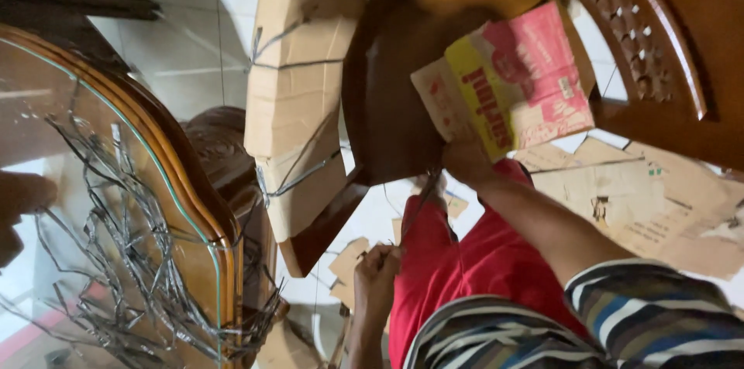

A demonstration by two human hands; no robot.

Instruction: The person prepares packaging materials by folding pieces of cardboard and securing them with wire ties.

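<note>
Cardboard fills most of what you see: your right hand [465, 158] is closed on the lower edge of a flattened pink and yellow printed carton [515, 78], pressing it flat against the seat of a dark brown wooden chair [387, 98], apparently so the sheet stays put while you deal with the tie. Your left hand [377, 270] is curled into a fist around a thin dark strap [418, 206], which runs taut up towards the carton's edge near your right hand; the tension suggests you hold it low to keep it straight. Just beside the chair leans a bundle of plain brown cardboard sheets [298, 98], already bound with crossing straps. More flattened brown cardboard [635, 198] lies spread on the white tiled floor [194, 43] beyond your right forearm. Well apart, off your left side, a tangle of loose grey straps [132, 260] rests on a glass-topped wooden table [198, 206], within reach but out of the way.
</note>
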